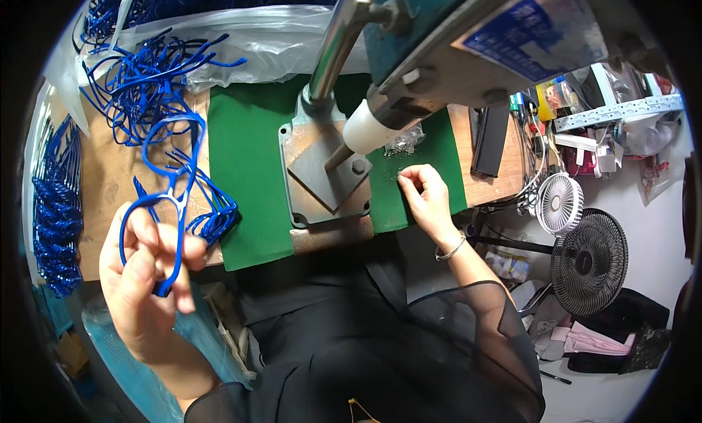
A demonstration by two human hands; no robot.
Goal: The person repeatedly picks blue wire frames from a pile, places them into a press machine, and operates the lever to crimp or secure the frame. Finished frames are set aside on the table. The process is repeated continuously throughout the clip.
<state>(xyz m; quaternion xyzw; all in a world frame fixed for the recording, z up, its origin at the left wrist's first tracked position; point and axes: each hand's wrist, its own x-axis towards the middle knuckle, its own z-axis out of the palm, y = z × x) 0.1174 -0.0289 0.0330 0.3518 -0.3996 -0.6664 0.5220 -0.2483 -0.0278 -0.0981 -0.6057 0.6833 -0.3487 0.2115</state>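
Observation:
My left hand [150,266] grips a blue eyeglass frame [175,176], thumb and fingers closed round its lower rim. The frame has no lenses in it and is held up on end, left of the green mat [252,174]. My right hand [430,200] rests at the mat's right side with thumb and forefinger pinched together; whatever is between them is too small to make out. Just beyond those fingertips lies a small heap of tiny metal parts [401,149], by clear plastic. A bench press [351,149] with a white sleeve stands between my hands, over a diamond-shaped metal plate [330,168].
Tangled blue frame pieces [150,79] lie at the back left, with a stacked row of blue frames [58,211] at the far left. A black elongated case [491,140] sits right of the mat. Beyond are a white fan [560,204] and a black fan [589,262].

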